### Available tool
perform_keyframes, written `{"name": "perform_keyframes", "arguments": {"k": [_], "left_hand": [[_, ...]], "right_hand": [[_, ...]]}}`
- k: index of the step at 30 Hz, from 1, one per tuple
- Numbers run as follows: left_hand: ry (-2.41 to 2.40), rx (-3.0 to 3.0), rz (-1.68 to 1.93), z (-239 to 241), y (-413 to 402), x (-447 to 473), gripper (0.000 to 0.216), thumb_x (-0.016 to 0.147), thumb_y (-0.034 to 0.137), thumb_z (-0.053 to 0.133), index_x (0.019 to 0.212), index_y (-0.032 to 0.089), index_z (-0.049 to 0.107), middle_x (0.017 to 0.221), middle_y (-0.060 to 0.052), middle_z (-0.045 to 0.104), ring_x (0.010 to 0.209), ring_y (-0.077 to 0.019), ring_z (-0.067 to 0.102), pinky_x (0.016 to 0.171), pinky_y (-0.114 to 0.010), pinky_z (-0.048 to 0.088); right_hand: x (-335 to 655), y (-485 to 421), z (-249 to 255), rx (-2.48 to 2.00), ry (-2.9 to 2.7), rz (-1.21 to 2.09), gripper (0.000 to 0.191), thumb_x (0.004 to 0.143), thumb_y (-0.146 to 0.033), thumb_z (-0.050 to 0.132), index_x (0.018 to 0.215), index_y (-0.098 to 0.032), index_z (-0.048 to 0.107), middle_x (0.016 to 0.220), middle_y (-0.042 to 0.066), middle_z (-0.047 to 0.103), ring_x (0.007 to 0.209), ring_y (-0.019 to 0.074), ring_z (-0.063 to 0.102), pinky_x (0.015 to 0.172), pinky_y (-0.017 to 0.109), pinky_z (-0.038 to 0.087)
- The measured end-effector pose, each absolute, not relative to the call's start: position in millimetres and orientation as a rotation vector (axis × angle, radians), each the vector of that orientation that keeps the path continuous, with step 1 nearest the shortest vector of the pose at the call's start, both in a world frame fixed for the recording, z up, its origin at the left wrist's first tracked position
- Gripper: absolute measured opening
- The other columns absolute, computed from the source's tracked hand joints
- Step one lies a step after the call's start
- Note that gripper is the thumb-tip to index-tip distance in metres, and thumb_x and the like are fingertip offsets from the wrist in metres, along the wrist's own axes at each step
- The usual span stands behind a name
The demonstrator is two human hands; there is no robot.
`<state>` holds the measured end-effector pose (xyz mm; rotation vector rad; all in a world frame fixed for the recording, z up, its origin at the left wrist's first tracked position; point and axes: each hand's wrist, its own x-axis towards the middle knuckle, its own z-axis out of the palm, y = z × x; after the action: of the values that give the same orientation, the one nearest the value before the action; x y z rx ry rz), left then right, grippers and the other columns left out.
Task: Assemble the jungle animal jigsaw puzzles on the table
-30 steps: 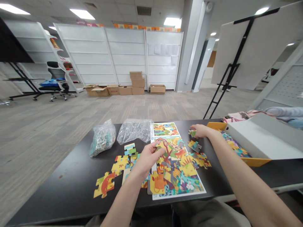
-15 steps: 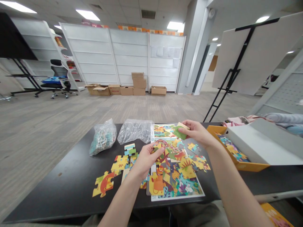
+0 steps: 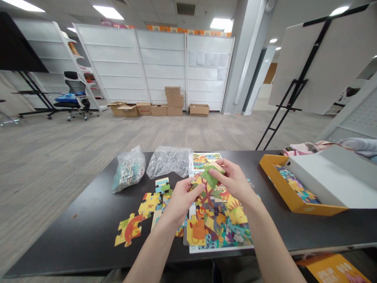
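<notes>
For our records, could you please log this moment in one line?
left hand: holding yellow jigsaw piece; right hand: holding green jigsaw piece; below: picture sheet on black table

Picture sheet partly hidden by puzzle pieces, dark screen cut off at left

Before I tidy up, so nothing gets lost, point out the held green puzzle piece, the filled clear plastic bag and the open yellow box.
Green puzzle piece (image 3: 209, 179), head view: on its green face.
Filled clear plastic bag (image 3: 129, 173), head view: on its bulging middle.
Open yellow box (image 3: 279, 186), head view: on its yellow side wall.
</notes>
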<state>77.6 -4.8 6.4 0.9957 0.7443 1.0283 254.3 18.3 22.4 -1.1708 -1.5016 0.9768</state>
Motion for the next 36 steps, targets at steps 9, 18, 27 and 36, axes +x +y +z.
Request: {"name": "perform_keyframes", "arguments": {"k": [9, 18, 27, 36], "left_hand": [[0.753, 1.03, 1.057, 5.8, -3.7, 81.2, 0.027, 0.073, 0.037, 0.084, 0.081, 0.013, 0.073, 0.07, -0.001, 0.071, 0.059, -0.0113, 0.062, 0.059, -0.02, 0.049], [0.773, 0.993, 1.097, 9.5, -7.4, 81.4, 0.033, 0.073, 0.042, 0.083, 0.077, 0.015, 0.065, 0.069, 0.0, 0.07, 0.06, -0.0124, 0.063, 0.058, -0.022, 0.049], [0.729, 0.809, 1.266, -2.3, -2.6, 87.6, 0.028, 0.075, 0.036, 0.08, 0.087, 0.017, 0.063, 0.085, -0.001, 0.073, 0.079, -0.0165, 0.069, 0.078, -0.028, 0.053], [0.773, 0.931, 1.148, -0.5, -7.9, 93.5, 0.028, 0.081, 0.032, 0.069, 0.105, 0.017, 0.065, 0.105, -0.008, 0.074, 0.099, -0.0229, 0.068, 0.089, -0.034, 0.051]], "right_hand": [[251.9, 8.1, 24.0, -1.195, -1.502, 0.965, 0.03, 0.083, -0.048, 0.069, 0.09, -0.021, 0.056, 0.075, 0.001, 0.069, 0.063, 0.0172, 0.064, 0.055, 0.028, 0.052], [247.1, 3.2, 24.0, -1.101, -1.411, 1.079, 0.031, 0.081, -0.046, 0.073, 0.091, -0.021, 0.057, 0.079, 0.0, 0.068, 0.064, 0.0145, 0.063, 0.057, 0.027, 0.053], [229.0, 7.8, 5.1, -1.14, -1.12, 1.187, 0.046, 0.06, -0.048, 0.088, 0.081, -0.021, 0.057, 0.066, -0.004, 0.064, 0.059, 0.0128, 0.06, 0.06, 0.029, 0.055], [258.0, 14.1, 7.3, -1.145, -1.043, 1.155, 0.046, 0.055, -0.043, 0.092, 0.082, -0.017, 0.065, 0.069, 0.0, 0.07, 0.059, 0.0124, 0.063, 0.06, 0.025, 0.053]]}}
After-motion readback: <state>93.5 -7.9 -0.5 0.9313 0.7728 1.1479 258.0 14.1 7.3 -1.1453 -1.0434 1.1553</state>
